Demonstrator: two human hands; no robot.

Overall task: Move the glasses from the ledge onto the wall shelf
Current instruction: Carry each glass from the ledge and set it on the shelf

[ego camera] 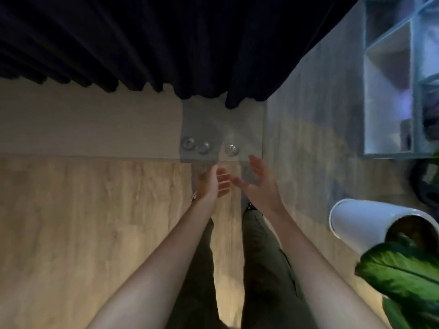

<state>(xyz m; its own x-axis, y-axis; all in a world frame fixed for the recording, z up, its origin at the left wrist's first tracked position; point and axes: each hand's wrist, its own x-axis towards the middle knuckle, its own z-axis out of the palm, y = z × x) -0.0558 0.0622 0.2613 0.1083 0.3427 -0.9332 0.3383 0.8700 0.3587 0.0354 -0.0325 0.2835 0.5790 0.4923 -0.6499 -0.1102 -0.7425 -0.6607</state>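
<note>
1. Looking straight down here: three glasses sit on the grey ledge [251,129] at the middle of the frame, just under the dark curtain [166,43]. Two are touching or nearly so, the left glass [188,142] and the middle glass [203,147], and the right glass [231,149] stands apart from them.
2. Both hands are just below the ledge in the frame, not on anything yet. The left hand [212,184] has its fingers loosely curled and a bit apart, nothing in them. The right hand [260,184] is palm-in with fingers spread wide, also empty and nearest the right glass.
3. Handling guess (only a guess, they're small and blurry): clear glass, so rigid, breakable and probably slick. Light enough for one hand each. I'd wrap the fingers around the side wall, not pinch the rim, and lift straight up so the two close ones don't clink.
4. The shelf [389,91] with its open cubbies is at the upper right of the frame, well apart from the ledge, so it's a carry across.
5. Brands or writing: can't read any. The white pot [361,222] with the green leaf [403,271] at lower right looks plain too.
</note>
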